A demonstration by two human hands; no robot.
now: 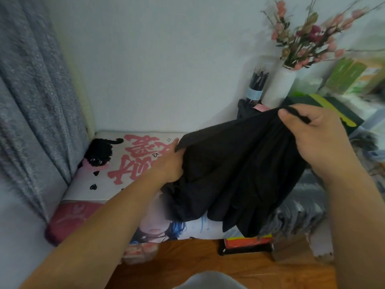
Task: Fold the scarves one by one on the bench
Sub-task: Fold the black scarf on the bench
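Black scarf (239,170) hangs in the air above the printed cushion (125,163), held up between both hands. Right hand (318,138) pinches its top edge; left hand (166,161) grips the other corner. Bunched lower folds could drag on the cushion and skew the fold, or slip from either pinch.

The black scarf (239,176) hides the left hand's (169,163) fingers; the flowers (308,36) are blurred.

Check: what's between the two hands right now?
Head view: the black scarf spans from left hand to right hand, both gripping its top edge.
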